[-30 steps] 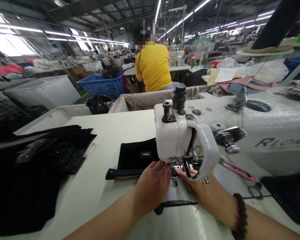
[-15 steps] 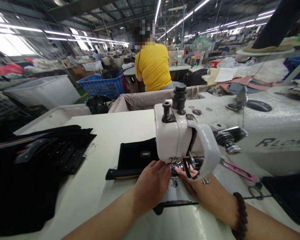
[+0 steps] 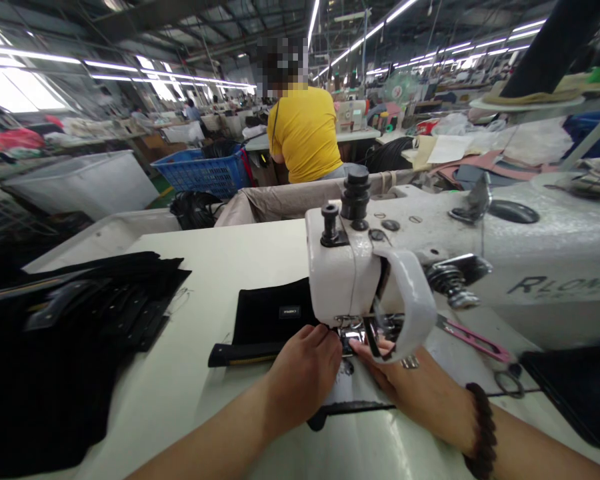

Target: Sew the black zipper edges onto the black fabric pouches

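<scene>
My left hand (image 3: 304,373) rests with curled fingers at the foot of the white sewing machine (image 3: 430,260), pressing on a black fabric piece (image 3: 267,317) with a small label and a zipper strip (image 3: 240,353) along its near edge. My right hand (image 3: 415,387), a dark bead bracelet (image 3: 483,433) on its wrist, lies on the other side of the needle area (image 3: 357,333), fingertips under the white guard. Its fingers are partly hidden. A black strip (image 3: 353,408) runs under both wrists.
A pile of black cut pieces (image 3: 70,333) fills the table's left side. Pink thread snips (image 3: 470,337) lie right of the machine head, and a black piece (image 3: 575,393) sits at the far right. A person in a yellow shirt (image 3: 305,133) sits ahead, near a blue basket (image 3: 205,170).
Hardly anything has changed: the view shifts slightly, and both hands stay at the needle area with the fabric.
</scene>
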The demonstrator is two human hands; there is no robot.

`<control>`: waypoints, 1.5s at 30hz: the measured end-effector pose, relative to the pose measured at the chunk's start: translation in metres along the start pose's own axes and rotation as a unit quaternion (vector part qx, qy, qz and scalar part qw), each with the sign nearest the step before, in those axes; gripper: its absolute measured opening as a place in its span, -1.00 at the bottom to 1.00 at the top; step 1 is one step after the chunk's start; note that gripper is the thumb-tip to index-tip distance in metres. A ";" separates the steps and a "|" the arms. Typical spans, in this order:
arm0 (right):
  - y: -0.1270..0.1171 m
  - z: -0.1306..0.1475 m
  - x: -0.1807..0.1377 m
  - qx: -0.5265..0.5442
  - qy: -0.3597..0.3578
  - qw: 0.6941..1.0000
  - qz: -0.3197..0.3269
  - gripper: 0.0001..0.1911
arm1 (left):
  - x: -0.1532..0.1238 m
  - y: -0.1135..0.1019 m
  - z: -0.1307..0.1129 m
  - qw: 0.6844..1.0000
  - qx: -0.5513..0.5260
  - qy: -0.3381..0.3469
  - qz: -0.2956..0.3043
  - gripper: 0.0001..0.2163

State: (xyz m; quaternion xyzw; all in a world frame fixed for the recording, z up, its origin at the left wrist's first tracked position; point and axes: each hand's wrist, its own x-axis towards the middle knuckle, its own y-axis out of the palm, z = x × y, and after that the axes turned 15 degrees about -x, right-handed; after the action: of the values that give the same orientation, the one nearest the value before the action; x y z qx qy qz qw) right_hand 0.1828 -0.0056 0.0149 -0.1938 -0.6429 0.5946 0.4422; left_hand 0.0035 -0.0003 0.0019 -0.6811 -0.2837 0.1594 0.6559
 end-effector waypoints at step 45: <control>-0.019 0.014 -0.021 -0.036 -0.186 0.979 -0.078 -0.65 | -0.078 -0.020 -0.022 0.991 -0.055 -0.002 -0.118 -0.75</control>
State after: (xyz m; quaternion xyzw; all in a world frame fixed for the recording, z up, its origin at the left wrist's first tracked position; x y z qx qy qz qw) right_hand 0.1881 -0.0341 0.0268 -0.0451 -0.7480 0.5604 0.3527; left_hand -0.0484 -0.0653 0.0115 -0.6777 -0.3720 0.0665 0.6308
